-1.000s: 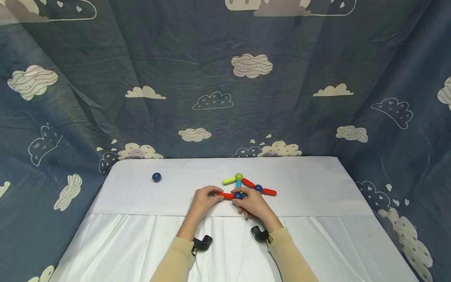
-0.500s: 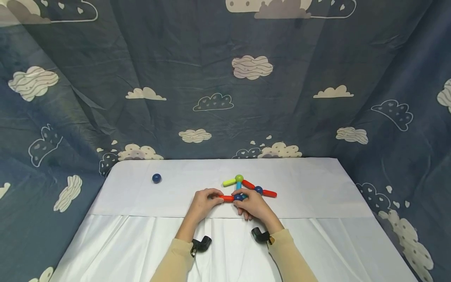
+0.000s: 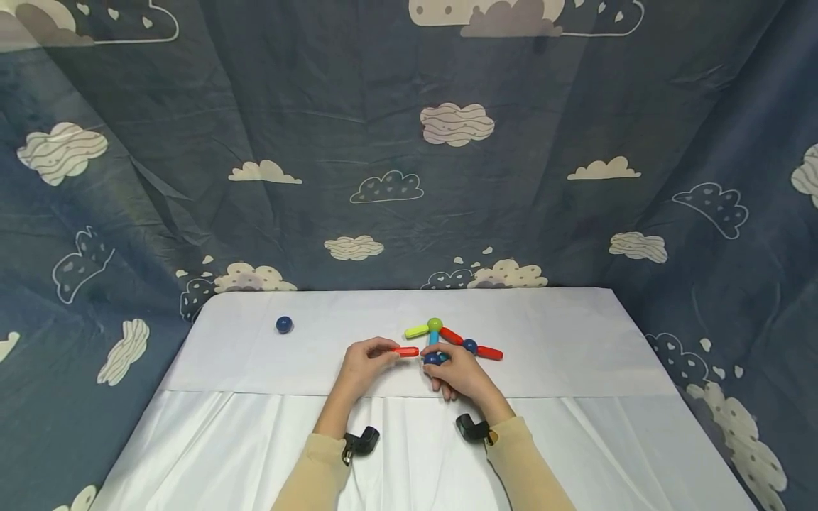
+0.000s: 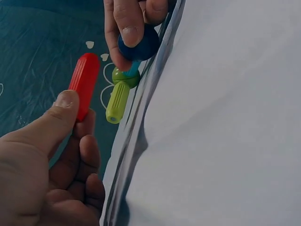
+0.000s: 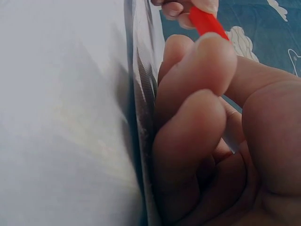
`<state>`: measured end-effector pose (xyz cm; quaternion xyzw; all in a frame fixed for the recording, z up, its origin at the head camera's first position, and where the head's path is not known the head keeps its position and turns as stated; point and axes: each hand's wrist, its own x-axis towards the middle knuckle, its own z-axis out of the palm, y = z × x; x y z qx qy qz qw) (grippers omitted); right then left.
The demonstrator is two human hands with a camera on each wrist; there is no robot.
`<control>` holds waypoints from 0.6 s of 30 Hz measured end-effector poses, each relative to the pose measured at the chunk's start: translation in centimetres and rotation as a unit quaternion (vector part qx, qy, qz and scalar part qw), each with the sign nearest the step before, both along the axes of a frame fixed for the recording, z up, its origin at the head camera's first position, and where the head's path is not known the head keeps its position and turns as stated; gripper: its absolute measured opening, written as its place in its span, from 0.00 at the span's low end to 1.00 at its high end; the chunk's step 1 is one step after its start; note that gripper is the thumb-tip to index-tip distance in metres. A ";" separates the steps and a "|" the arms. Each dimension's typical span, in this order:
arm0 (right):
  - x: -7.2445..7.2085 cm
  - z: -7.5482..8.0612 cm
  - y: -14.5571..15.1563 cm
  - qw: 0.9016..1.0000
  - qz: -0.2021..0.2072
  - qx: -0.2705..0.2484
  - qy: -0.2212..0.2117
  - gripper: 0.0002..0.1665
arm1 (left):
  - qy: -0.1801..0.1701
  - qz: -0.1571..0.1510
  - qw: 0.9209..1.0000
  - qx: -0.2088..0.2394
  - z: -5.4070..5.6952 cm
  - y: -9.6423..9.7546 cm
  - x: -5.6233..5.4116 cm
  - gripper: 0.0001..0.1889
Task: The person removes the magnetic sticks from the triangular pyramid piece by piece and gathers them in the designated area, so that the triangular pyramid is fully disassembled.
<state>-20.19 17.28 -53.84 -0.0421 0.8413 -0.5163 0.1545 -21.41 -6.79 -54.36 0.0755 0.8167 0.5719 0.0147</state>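
Observation:
Between thumb and fingers, my left hand pinches a ribbed red toy rod, its far end pointing right. A small gap separates it from a dark blue ball, which my right hand pinches. That ball belongs to a joined figure: a light blue rod leads up to a green ball. From the green ball extend a lime rod and a red rod. Another blue ball links that red rod to a further red rod. My right fingers hide part of the figure.
A loose dark blue ball lies at the table's back left. White cloth covers the table, with a seam across it. A dark curtain with cloud prints hangs behind and at both sides.
The red rod in my left hand has come away from the held blue ball, moving slightly left and up. My right hand keeps its hold; the rest of the figure stays in place.

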 end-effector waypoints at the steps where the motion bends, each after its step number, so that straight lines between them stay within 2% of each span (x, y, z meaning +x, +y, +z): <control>1: 0.0 0.0 0.0 1.000 -0.001 0.000 -0.001 0.18 | 0.000 0.006 1.000 0.004 0.1 -0.1 -0.1 0.08; 7: 0.0 0.0 -0.1 1.000 -0.005 0.002 -0.007 0.19 | 0.007 0.045 0.999 -0.002 1.5 -0.9 -1.0 0.09; 13: 0.1 0.1 -0.1 1.000 -0.004 -0.003 -0.010 0.19 | 0.017 0.071 0.997 -0.015 3.7 -2.0 -3.1 0.10; 18: 0.0 0.0 0.0 1.000 0.004 -0.008 -0.005 0.19 | 0.026 0.083 0.996 -0.013 4.7 -2.8 -5.1 0.11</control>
